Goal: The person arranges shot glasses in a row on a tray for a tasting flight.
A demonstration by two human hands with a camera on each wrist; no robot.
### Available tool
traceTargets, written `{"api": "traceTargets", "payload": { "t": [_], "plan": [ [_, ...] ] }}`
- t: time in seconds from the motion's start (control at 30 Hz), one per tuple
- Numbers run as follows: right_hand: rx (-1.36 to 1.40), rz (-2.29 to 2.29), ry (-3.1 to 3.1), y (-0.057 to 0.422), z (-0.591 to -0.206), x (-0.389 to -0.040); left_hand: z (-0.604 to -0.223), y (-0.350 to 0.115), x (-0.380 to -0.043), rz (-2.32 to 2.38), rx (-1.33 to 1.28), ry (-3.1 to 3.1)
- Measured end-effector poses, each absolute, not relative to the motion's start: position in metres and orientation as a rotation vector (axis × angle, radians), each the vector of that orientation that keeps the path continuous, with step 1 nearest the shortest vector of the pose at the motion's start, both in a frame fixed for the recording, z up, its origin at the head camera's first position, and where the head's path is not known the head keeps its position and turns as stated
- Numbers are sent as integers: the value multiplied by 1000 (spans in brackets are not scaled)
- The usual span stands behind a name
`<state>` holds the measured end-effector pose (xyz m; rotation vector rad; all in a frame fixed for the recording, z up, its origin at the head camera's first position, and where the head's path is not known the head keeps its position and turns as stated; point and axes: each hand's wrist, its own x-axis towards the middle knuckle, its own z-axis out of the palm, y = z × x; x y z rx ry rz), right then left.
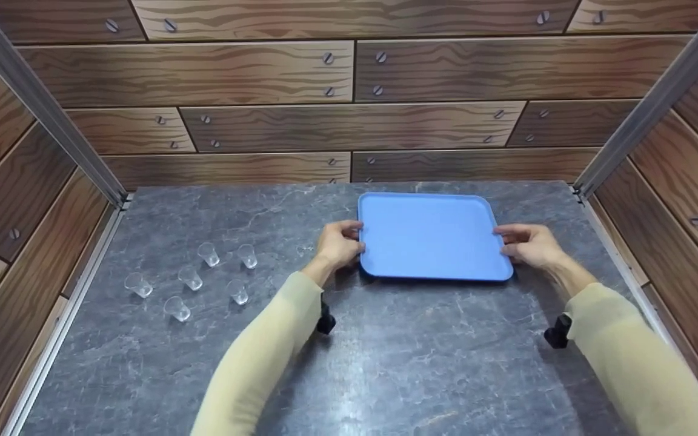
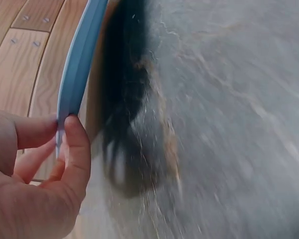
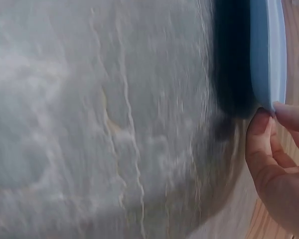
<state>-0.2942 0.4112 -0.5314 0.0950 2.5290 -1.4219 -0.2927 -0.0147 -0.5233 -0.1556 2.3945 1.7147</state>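
grey tabletop; left hand, right hand pinch blue tray

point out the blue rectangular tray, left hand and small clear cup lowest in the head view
Blue rectangular tray (image 1: 435, 237), head view: bare flat middle
Left hand (image 1: 338, 245), head view: its back
Lowest small clear cup (image 1: 177, 309), head view: side wall

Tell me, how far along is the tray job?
Done: the left hand and right hand grip the blue tray by its sides. In hand: the tray looks raised, its shadow on the table. To do: probably setting it down; maybe the clear cups, standing apart from it, go on next.
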Motion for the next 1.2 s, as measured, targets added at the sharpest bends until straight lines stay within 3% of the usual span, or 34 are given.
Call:
{"api": "traceTargets", "payload": {
  "t": [0.23, 0.47, 0.73, 1.03, 1.2],
  "plan": [
    [29, -1521, 2479, 385, -528, -280, -530, -48, -275, 1706, -106, 2432],
    [-11, -1586, 2441, 353, -529, -259, -601, -93, -282, 1630, -26, 2574],
    [-88, -1637, 2388, 328, -537, -244, -541, -111, -224, 1596, -110, 2518],
    [-135, -1601, 2386, 312, -546, -241, -550, -127, -215, 1609, -58, 2591],
    [-139, -1551, 2415, 307, -549, -240, -592, -141, -232, 1533, -12, 2672]
  ]
}}
